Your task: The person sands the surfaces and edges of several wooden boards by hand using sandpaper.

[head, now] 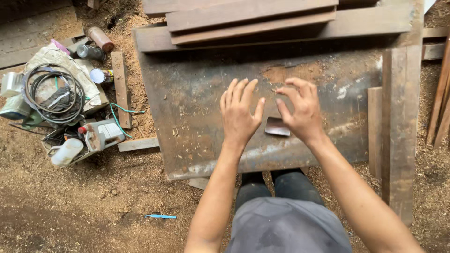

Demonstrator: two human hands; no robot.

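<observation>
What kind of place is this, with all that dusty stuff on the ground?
Probably a rough woodworking shop or sawmill yard. Sawdust covers the dirt floor, long brown wooden planks are stacked at the top, and both hands hover over a wide dark wooden board beside a small flat metal scraper.

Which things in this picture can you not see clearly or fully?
- Small dark metal plate, head view: its right part is hidden under the right hand.
- Left hand: only its back shows, so contact with the dark wooden board is unclear.
- Stacked brown planks: cut off by the top edge.
- Coiled black cable: ends lost in clutter.
</observation>
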